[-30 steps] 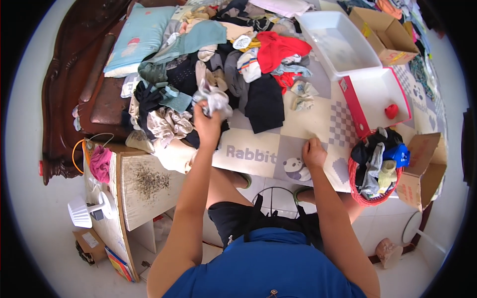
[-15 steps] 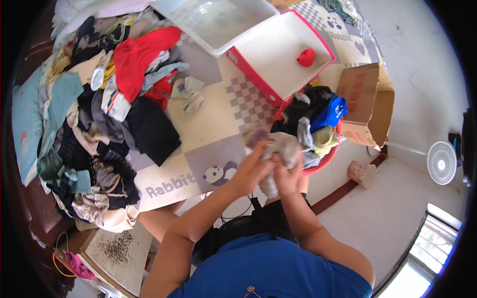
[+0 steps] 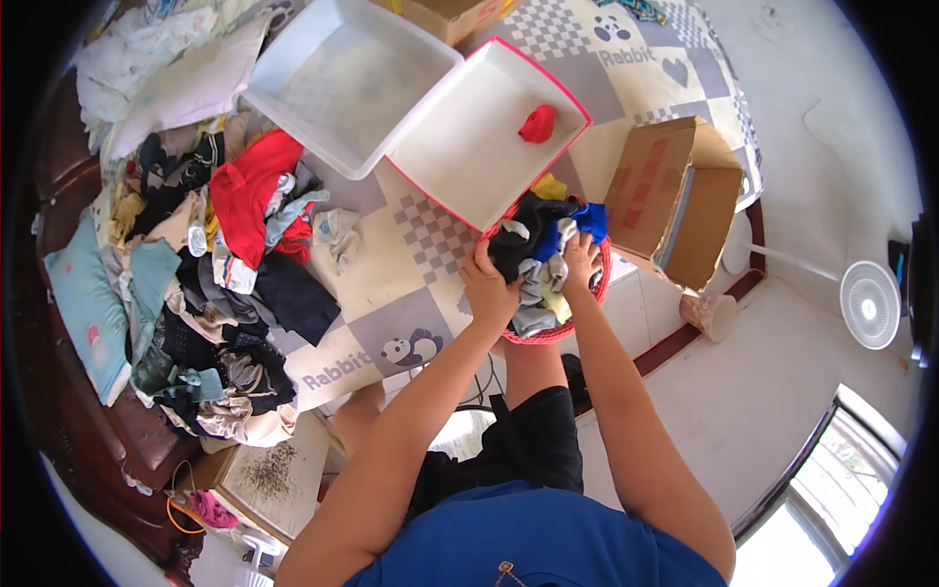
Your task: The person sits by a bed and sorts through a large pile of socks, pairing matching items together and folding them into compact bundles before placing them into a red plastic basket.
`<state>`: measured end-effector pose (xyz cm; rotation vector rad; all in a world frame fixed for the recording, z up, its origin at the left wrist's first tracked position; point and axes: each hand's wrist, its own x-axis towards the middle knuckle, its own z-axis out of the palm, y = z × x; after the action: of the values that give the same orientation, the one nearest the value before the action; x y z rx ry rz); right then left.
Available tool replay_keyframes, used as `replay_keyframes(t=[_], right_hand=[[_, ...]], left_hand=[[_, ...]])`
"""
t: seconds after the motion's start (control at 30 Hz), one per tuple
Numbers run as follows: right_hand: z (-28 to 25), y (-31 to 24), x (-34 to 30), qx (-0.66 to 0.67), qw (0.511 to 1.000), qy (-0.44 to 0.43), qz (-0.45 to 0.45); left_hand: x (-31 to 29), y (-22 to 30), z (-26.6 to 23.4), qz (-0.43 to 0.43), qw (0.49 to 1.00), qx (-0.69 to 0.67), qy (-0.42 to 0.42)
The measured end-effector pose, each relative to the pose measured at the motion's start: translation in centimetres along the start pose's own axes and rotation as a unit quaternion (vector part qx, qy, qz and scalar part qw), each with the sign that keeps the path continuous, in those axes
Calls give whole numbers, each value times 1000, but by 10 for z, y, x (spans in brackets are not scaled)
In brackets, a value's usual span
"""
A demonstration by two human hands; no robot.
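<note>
A red woven basket [image 3: 603,284] heaped with clothes stands between my two hands. My left hand [image 3: 488,291] lies along its left side, against a black garment [image 3: 515,252], fingers stretched and thumb apart. On the right, my right hand [image 3: 581,266] rests on the pile with its fingers spread, beside a blue cloth [image 3: 590,219]. Between the hands, balled grey cloths [image 3: 533,286] and a pale yellow piece [image 3: 559,306] show in the heap. Some of the basket's contents are hidden under my hands.
Beyond the basket stands a white box with a red rim [image 3: 440,201] holding a red cloth [image 3: 537,124]. A translucent bin [image 3: 364,147] adjoins it. An open cardboard box [image 3: 647,186] is at right. Mixed clothes [image 3: 256,196] cover the left side. A fan [image 3: 870,305] stands far right.
The grey cloth that both hands were bunching has left them. My hands have come down onto the basket's heap. The view has shifted, with the boxes and basket now further left.
</note>
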<state>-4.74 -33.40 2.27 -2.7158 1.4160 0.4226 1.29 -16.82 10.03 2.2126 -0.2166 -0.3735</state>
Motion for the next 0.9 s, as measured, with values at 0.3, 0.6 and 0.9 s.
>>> replay_keyframes(t=[0.3,0.6,0.9], right_hand=[[-79,-20,-37,113,993,-43,-17],[-52,-98,-177,334,938,81,-44],[-33,-220,-206,198,975,105,-2]], left_hand=[[0,-18,-23,-94,993,-60,32],[-57,-93,-119,-193,977,-92,3],[11,-155,-220,-123,985,-9,-119]])
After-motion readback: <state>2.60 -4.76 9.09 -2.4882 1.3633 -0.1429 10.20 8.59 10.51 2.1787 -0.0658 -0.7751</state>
